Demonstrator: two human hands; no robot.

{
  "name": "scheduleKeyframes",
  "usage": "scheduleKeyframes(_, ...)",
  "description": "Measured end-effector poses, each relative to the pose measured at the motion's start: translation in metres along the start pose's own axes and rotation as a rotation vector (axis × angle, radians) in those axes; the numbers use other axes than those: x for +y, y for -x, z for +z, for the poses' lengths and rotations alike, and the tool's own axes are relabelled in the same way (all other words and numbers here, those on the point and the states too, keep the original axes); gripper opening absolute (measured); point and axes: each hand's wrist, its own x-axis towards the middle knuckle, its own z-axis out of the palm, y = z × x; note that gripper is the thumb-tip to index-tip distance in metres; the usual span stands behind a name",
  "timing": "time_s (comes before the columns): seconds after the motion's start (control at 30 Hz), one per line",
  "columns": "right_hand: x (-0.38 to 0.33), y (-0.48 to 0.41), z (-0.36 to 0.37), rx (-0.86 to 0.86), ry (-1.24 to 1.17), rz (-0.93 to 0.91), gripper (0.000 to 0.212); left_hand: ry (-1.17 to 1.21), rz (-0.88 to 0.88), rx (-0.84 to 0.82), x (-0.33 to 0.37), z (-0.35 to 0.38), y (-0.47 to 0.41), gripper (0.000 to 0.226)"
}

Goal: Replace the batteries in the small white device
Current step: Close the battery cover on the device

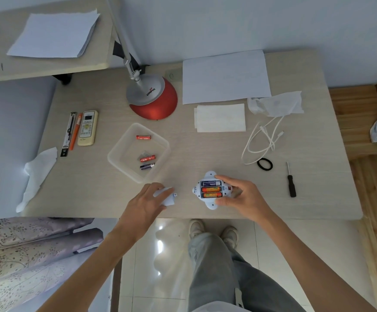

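The right hand [239, 194] holds the device [210, 176] near the table's [205, 154] 6 o'clock edge. The thumb is on one side and bent fingers are on the other. The device is white and round with little bumps on its rim. Its back is open, and three batteries [211, 189] lie in a row inside: one dark blue, two shiny orange. At its 9 o'clock, the left hand [144, 199] bends its fingers over the thin white lid [169, 199] and holds it. A black screwdriver [291, 181] lies at 3 o'clock. At 10 o'clock sits a clear plastic tray [129, 152] with loose batteries [147, 158]: two red, one dark. Past it stands a lamp [152, 97] with a smooth red dome base.
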Motion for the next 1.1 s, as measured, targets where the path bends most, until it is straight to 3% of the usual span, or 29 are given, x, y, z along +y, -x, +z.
scheduleKeyframes(0.4,-0.004,0.002,0.001,0.003,0.011,0.003,0.068,0.202,0.222,0.087,0.081,-0.026,-0.054,0.063)
scheduleKeyframes(0.7,-0.007,0.003,0.004,0.025,0.055,-0.054,0.046,0.433,0.185,0.016,0.100,-0.007,-0.079,0.047)
scheduleKeyframes(1.1,-0.002,0.001,0.002,-0.024,0.018,-0.041,0.066,0.380,0.166,0.019,0.082,0.010,-0.075,0.051)
